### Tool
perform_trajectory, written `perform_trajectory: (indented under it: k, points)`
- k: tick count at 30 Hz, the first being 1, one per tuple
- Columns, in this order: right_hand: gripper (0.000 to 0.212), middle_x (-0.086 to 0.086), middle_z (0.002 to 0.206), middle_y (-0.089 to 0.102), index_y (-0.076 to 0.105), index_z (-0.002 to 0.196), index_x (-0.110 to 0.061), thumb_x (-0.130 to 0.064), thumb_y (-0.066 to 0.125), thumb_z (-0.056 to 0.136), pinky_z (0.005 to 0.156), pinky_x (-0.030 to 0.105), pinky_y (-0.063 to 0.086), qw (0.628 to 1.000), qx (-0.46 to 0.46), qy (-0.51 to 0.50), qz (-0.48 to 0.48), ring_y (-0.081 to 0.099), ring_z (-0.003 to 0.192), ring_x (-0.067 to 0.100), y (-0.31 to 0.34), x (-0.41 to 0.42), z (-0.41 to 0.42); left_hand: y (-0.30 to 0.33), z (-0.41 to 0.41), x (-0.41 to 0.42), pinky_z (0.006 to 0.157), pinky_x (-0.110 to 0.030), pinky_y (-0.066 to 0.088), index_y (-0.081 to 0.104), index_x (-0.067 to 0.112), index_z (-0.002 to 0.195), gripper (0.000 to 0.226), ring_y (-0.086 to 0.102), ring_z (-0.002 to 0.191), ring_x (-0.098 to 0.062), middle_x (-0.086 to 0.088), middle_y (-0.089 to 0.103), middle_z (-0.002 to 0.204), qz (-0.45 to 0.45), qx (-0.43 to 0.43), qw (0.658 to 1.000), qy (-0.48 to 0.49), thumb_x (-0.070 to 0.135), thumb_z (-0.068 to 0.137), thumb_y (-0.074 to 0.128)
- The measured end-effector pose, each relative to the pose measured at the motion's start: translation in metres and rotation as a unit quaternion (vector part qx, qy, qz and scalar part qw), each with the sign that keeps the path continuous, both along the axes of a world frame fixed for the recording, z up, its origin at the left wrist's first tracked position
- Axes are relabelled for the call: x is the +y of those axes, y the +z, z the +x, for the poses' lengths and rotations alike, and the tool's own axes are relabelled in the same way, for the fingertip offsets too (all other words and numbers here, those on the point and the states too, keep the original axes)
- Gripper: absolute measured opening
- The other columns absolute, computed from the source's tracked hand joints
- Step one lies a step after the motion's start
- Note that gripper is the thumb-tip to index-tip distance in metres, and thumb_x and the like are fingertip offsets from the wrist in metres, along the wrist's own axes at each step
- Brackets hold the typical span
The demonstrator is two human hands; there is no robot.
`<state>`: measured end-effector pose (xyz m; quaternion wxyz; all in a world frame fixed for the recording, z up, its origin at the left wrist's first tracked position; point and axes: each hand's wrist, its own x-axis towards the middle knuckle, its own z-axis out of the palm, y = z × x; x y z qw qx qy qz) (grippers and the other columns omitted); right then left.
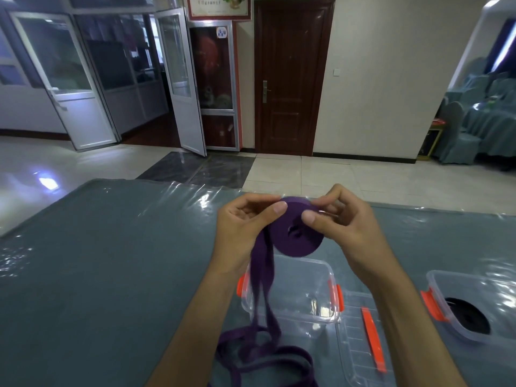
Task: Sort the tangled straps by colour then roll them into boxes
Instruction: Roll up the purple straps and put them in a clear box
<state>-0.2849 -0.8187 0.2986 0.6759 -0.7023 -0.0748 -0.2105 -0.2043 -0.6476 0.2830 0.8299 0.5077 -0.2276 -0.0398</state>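
Presently, both hands raised at frame centre above grey-green plastic-covered table (111, 261). Left hand (240, 230) and right hand (343, 222) each pinch flat purple rolled strap coil (296, 236), thumbs on near face, fingers curled behind. Loose purple strap tail (262, 289) hangs from coil's left side, piling tangled on table at lower centre. Clear plastic box with orange clips (307, 294) sits open directly below coil. Clear lid with orange handle (363, 350) lies just right of it. Second clear box (472, 289), lower right, holds black rolled strap (469, 317).
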Motion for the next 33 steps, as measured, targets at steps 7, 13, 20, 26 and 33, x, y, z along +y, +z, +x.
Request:
perform_trajectory:
  k: [7,13,20,26,33]
  points:
    - [0.034,0.002,0.105,0.078,0.072,0.115,-0.02,-0.023,0.081,0.082,0.084,0.045,0.064,0.992,-0.033,-0.076,-0.1,0.075,0.098,0.024,0.001,-0.011,0.003,-0.006,0.004,-0.002,0.086,-0.024,0.059,0.078,0.01,0.11,0.027,0.076,0.1,-0.023,-0.011,0.08,0.106,0.08,-0.034,0.996,-0.028,0.013,0.083,0.078]
    - [0.044,0.006,0.104,0.076,0.055,0.104,-0.012,-0.027,0.086,0.076,0.075,0.046,0.065,0.993,0.0,-0.031,-0.118,0.076,0.096,0.028,-0.008,-0.014,0.004,0.002,0.009,0.0,0.076,-0.025,0.06,0.081,0.013,0.095,0.014,0.078,0.087,-0.021,-0.006,0.08,0.094,0.108,-0.092,0.989,0.03,0.008,0.082,0.083]
    - [0.045,-0.004,0.111,0.077,0.067,0.125,-0.021,-0.026,0.081,0.083,0.084,0.036,0.064,0.982,-0.038,-0.052,-0.178,0.074,0.104,0.019,0.004,-0.022,0.004,-0.005,0.011,0.003,0.092,-0.025,0.057,0.074,0.006,0.119,0.023,0.074,0.109,-0.019,-0.003,0.079,0.113,0.135,-0.093,0.986,-0.037,0.011,0.097,0.068]
    - [0.038,-0.014,0.112,0.075,0.071,0.119,-0.025,-0.026,0.08,0.083,0.089,0.029,0.06,0.977,-0.056,-0.056,-0.196,0.072,0.107,0.013,0.007,-0.02,0.007,-0.008,0.02,0.013,0.094,-0.028,0.057,0.074,0.008,0.121,0.031,0.074,0.108,-0.022,-0.006,0.078,0.114,0.169,-0.077,0.98,-0.067,0.014,0.09,0.075]
    - [0.039,-0.012,0.111,0.076,0.07,0.119,-0.023,-0.025,0.08,0.082,0.086,0.025,0.06,0.979,-0.062,-0.054,-0.184,0.072,0.106,0.013,0.01,-0.019,0.007,0.007,0.031,0.019,0.096,-0.026,0.055,0.071,0.007,0.117,0.026,0.071,0.109,-0.018,-0.007,0.075,0.114,0.232,-0.148,0.958,-0.081,0.014,0.092,0.073]
